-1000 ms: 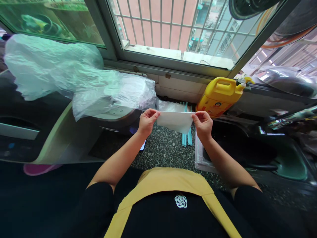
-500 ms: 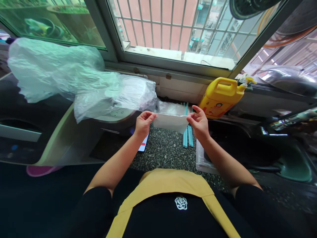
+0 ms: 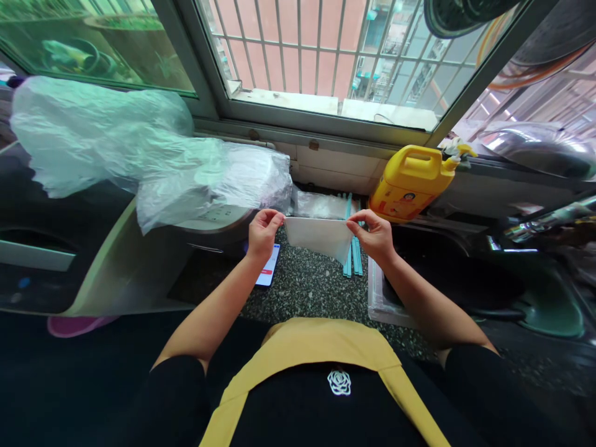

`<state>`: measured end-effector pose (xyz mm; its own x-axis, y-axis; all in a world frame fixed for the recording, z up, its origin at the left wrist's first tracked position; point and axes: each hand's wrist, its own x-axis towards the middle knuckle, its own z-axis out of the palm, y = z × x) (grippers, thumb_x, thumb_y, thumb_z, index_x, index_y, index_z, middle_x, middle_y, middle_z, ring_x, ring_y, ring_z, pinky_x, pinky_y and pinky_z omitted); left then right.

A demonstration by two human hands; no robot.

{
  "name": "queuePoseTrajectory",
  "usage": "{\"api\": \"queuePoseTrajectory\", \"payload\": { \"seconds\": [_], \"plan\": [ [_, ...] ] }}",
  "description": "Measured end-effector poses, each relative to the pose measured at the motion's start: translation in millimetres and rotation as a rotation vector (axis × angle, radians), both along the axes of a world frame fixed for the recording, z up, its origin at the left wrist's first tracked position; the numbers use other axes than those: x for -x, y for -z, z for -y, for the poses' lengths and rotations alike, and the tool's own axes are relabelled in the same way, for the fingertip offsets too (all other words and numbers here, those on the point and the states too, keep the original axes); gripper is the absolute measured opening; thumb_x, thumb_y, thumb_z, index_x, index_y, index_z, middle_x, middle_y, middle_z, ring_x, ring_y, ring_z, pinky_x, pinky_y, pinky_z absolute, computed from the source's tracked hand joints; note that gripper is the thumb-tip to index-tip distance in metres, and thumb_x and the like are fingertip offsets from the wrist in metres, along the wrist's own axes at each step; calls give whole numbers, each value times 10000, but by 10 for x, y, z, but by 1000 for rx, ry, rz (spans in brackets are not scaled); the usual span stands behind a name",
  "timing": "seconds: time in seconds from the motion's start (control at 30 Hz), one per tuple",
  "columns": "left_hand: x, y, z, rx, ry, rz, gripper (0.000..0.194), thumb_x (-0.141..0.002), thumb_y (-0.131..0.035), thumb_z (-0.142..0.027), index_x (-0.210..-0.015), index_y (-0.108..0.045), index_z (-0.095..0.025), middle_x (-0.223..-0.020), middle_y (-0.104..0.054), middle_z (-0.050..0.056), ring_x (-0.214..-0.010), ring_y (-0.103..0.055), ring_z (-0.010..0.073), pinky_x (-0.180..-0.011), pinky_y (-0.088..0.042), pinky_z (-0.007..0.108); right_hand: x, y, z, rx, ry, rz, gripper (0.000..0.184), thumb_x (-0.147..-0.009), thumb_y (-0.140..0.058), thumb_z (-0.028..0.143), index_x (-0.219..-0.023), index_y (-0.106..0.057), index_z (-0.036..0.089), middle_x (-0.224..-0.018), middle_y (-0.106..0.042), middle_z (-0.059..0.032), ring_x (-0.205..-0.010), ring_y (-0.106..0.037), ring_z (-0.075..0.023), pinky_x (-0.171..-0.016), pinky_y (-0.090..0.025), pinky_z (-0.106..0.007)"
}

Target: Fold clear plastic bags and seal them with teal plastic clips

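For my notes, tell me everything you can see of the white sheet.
The sheet is thin, whitish and seemingly slightly see-through; plastic or paper, I can't tell. It hangs with its lower right corner dipping. The left hand and right hand pinch its top corners, the top edge nearly straight above the counter, partly in front of the teal strips.

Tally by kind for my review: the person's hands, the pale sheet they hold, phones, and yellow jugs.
Hands: 2 (left hand, right hand)
Pale sheet: 1
Phone: 1
Yellow jug: 1
Total: 5
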<state>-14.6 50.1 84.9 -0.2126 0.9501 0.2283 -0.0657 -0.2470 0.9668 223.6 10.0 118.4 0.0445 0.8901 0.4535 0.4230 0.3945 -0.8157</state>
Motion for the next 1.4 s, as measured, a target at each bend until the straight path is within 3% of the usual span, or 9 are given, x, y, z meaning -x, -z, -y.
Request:
{"api": "queuePoseTrajectory", "payload": {
  "seconds": [0.1,0.2,0.27,0.43,0.57,0.77,0.93,1.2,1.4],
  "plan": [
    [-1,-132,12,-252,-21,-303,239,-749,-648,-416,-822,-638,-189,-770,-635,14,-736,-577,126,-724,-466,277,-2,-100,-2,-78,-68,88,112,-769,-645,289,-688,-642,212,-698,-645,2,-715,-576,-146,-719,-459,-320],
    [-93,-287,-15,-468,195,-572,198,-754,-673,-389,-842,-680,-211,-827,-653,28,-855,-571,163,-819,-459,328,2,-180,-16,-94,-121,130,101,-769,-645,259,-679,-641,212,-689,-648,5,-705,-574,-142,-710,-456,-316],
    [-176,-356,-57,-515,314,-662,168,-748,-689,-367,-823,-694,-217,-813,-651,25,-855,-558,169,-822,-455,339,-4,-217,-24,-72,-148,132,98,-767,-645,254,-680,-644,210,-688,-650,5,-697,-574,-139,-704,-455,-312],
    [-293,-434,-139,-459,468,-724,100,-770,-663,-270,-700,-679,-201,-719,-635,13,-802,-538,158,-797,-441,326,-60,-213,-37,63,-175,52,138,-762,-656,337,-732,-661,202,-721,-651,-3,-704,-583,-135,-704,-463,-304],
    [-268,-508,-141,-378,515,-687,99,-763,-647,-243,-680,-664,-193,-706,-643,12,-789,-541,151,-787,-438,313,-86,-67,-36,141,-215,11,357,-666,-733,446,-933,-670,218,-869,-661,-24,-809,-590,-170,-749,-468,-333],
    [-146,-564,-161,-268,568,-628,109,-743,-642,-261,-677,-663,-178,-716,-647,22,-755,-554,139,-773,-448,308,-112,167,28,162,-191,14,267,-729,-675,439,-629,-637,195,-720,-650,-28,-742,-572,-172,-761,-448,-354],
    [-130,-572,-148,-164,598,-558,137,-737,-639,-287,-689,-659,-161,-726,-638,26,-739,-557,130,-744,-454,294,-107,238,51,310,-230,-197,335,-653,-728,503,-787,-680,200,-732,-665,-9,-681,-577,-151,-683,-460,-309],
    [-154,-554,-93,-58,665,-515,125,-715,-649,-267,-745,-659,-147,-763,-646,29,-748,-579,126,-754,-469,293,-51,282,25,362,-161,-408,340,-590,-759,531,-638,-664,209,-642,-640,7,-607,-541,-124,-642,-445,-289],
    [-143,-473,-67,-149,623,-512,141,-734,-652,-305,-714,-660,-166,-759,-644,35,-775,-572,140,-792,-468,318,-77,271,-6,434,-191,-454,364,-575,-758,542,-625,-659,196,-596,-604,20,-561,-487,-104,-608,-404,-272]
  ]
}}
